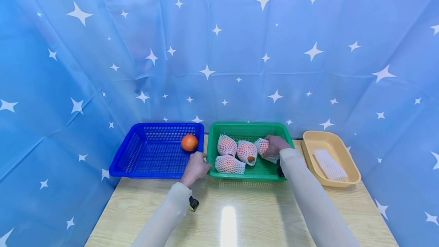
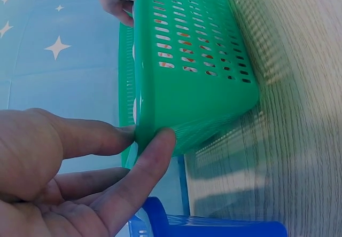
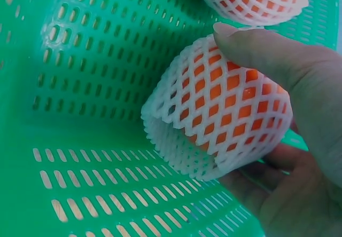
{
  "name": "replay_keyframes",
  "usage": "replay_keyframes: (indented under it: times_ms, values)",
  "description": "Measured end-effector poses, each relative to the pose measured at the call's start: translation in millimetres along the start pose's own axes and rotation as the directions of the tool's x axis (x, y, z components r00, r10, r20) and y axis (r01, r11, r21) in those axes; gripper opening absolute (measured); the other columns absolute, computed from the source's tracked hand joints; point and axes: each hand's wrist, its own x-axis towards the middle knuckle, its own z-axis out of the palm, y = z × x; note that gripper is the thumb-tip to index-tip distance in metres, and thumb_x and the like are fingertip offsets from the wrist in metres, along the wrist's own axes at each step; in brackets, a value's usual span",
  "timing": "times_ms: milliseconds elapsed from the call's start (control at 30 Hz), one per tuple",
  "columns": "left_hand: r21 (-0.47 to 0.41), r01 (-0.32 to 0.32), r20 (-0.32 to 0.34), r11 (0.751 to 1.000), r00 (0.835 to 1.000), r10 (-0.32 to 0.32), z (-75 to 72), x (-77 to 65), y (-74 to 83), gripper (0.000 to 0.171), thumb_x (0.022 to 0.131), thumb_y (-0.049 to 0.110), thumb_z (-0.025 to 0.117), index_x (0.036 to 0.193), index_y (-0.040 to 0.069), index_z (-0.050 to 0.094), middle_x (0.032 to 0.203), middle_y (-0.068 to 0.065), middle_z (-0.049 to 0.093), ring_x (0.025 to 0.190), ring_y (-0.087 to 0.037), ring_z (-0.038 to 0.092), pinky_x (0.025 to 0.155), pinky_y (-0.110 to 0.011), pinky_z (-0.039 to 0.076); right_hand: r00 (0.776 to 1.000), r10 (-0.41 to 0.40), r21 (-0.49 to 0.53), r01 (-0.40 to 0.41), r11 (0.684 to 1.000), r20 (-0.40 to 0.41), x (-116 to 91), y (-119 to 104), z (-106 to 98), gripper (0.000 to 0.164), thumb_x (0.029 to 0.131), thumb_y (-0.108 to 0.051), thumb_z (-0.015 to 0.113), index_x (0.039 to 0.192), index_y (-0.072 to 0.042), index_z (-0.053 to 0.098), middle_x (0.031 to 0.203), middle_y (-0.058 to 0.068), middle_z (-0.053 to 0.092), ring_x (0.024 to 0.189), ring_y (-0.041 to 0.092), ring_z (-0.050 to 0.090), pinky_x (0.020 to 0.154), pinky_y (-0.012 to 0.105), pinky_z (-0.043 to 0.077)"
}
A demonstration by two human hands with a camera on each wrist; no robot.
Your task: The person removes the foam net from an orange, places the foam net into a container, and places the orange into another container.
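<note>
My right hand [image 1: 275, 145] is inside the green basket [image 1: 249, 177], gripping an orange in a white foam net [image 3: 224, 106]. In the right wrist view the thumb lies over the net and the fingers curl beneath it; the net's open end faces away from the palm. My left hand [image 1: 196, 167] pinches the green basket's front left corner, one fingertip on each side of the rim [image 2: 144, 114]. Several more netted oranges, such as one at the front [image 1: 229, 164], sit in the left and middle of this basket.
Left of the green basket stands a blue basket [image 1: 147, 175] with one bare orange [image 1: 189, 143] at its right side. On the right, a beige tray [image 1: 350, 163] holds a flat white foam net [image 1: 330, 166]. A blue star-patterned curtain [image 1: 240, 48] hangs behind the wooden table [image 1: 267, 209].
</note>
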Motion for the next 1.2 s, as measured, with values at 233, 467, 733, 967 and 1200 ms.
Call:
replay_keyframes:
  times_ms: [233, 467, 733, 967, 1200]
  values:
    - [-0.008, -0.003, -0.006, 1.000, 1.000, 0.003, 0.0, -0.6, -0.6, 0.047, 0.092, 0.001, 0.067, 0.138, -0.007, 0.059, 0.080, -0.008, 0.066, 0.061, -0.016, 0.059, 0.050, -0.026, 0.044, 1.000, -0.014, 0.031, 0.015, 0.999, -0.009, -8.5, -8.6, -10.6, 0.083, 0.085, -0.034, 0.080, 0.152, -0.001, 0.043, 0.140, 0.025, 0.058, 0.121, 0.040, 0.060, 0.095, 0.055, 0.055]
    - [-0.018, 0.006, -0.004, 1.000, 1.000, -0.006, 1.5, -0.6, -3.1, 0.048, 0.093, 0.002, 0.067, 0.140, -0.006, 0.058, 0.080, -0.008, 0.065, 0.061, -0.016, 0.058, 0.050, -0.025, 0.044, 0.999, -0.034, 0.052, 0.036, 0.998, -0.033, -23.8, -20.7, -24.6, 0.085, 0.087, -0.039, 0.078, 0.154, -0.002, 0.041, 0.141, 0.024, 0.058, 0.123, 0.039, 0.060, 0.097, 0.055, 0.054]
    - [-0.030, 0.020, -0.006, 0.999, 1.000, -0.020, 2.4, -2.6, -2.4, 0.048, 0.094, 0.003, 0.066, 0.141, -0.004, 0.058, 0.070, -0.004, 0.057, 0.057, -0.016, 0.054, 0.048, -0.025, 0.041, 0.990, -0.086, 0.193, 0.106, 0.976, -0.110, -52.8, -34.2, -33.8, 0.088, 0.087, -0.039, 0.079, 0.157, -0.006, 0.037, 0.139, 0.022, 0.061, 0.114, 0.035, 0.064, 0.089, 0.050, 0.057]
    - [-0.049, 0.018, 0.000, 0.999, 1.000, -0.018, 3.9, -3.0, -2.2, 0.049, 0.095, 0.005, 0.066, 0.142, -0.003, 0.057, 0.067, -0.002, 0.054, 0.056, -0.015, 0.053, 0.048, -0.025, 0.040, 0.978, -0.114, 0.260, 0.158, 0.953, -0.176, -85.2, -47.4, -27.8, 0.092, 0.085, -0.046, 0.080, 0.158, -0.011, 0.036, 0.141, 0.021, 0.059, 0.113, 0.033, 0.064, 0.087, 0.048, 0.056]
    - [-0.060, -0.008, -0.021, 0.998, 1.000, 0.007, 3.9, -4.9, -6.9, 0.049, 0.096, 0.007, 0.066, 0.143, -0.003, 0.056, 0.058, 0.004, 0.040, 0.049, -0.013, 0.042, 0.045, -0.025, 0.033, 0.959, -0.142, 0.356, 0.225, 0.907, -0.244, -120.1, -64.7, -11.2, 0.087, 0.086, -0.042, 0.081, 0.157, -0.015, 0.038, 0.139, 0.018, 0.061, 0.112, 0.031, 0.066, 0.084, 0.043, 0.058]
